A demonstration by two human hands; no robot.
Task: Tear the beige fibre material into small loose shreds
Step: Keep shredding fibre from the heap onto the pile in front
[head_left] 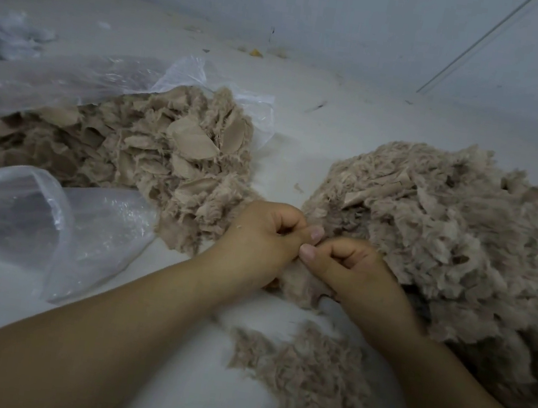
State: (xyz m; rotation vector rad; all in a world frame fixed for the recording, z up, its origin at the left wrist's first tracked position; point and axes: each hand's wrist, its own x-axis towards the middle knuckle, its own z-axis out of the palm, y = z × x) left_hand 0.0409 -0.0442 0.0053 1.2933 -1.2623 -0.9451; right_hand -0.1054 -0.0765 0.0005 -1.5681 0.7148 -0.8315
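Between the 2 thumbs, low in the middle of the view, a beige fibre piece (297, 285) is pinched from both sides: the left hand (260, 244) and the right hand (352, 267) each hold a curled grip on it, knuckles nearly touching. Its bulk hangs below the fists, so the tear should run apart sideways, I judge. Untorn scraps (151, 149) spill from a clear plastic bag (53, 83) at left; a shredded heap (463, 238) lies right. All rests on a pale floor (312, 82) by a grey wall (355, 19).
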